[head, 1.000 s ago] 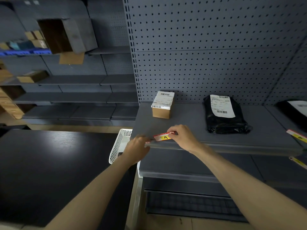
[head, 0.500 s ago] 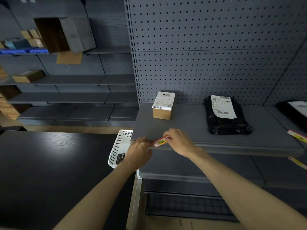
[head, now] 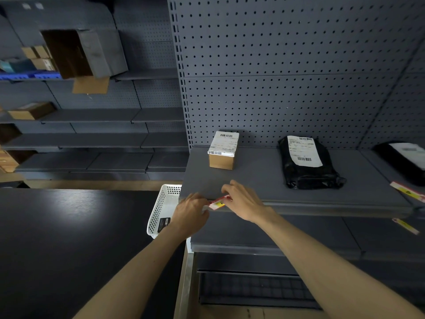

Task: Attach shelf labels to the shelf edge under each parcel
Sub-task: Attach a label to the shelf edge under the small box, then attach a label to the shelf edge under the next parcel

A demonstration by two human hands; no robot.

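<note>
A small cardboard parcel [head: 222,150] with a white shipping label stands on the grey shelf [head: 259,180]. To its right lies a black bag parcel [head: 307,163]. A red, white and yellow shelf label [head: 218,203] is pressed against the shelf's front edge [head: 322,207], below the cardboard parcel. My left hand [head: 189,214] pinches the label's left end. My right hand [head: 243,201] covers its right end, fingers resting on the shelf top. Most of the label is hidden by my fingers.
A white perforated basket [head: 161,208] sits left of the shelf, beside a dark table [head: 69,238]. Another black parcel [head: 404,157] lies at the far right, with shelf labels [head: 408,192] on the edges there. Pegboard backs the shelf. Boxes fill the shelving at left.
The label has come down from the shelf top to the front edge, tilting as it went. Both hands followed it and closed in on its ends.
</note>
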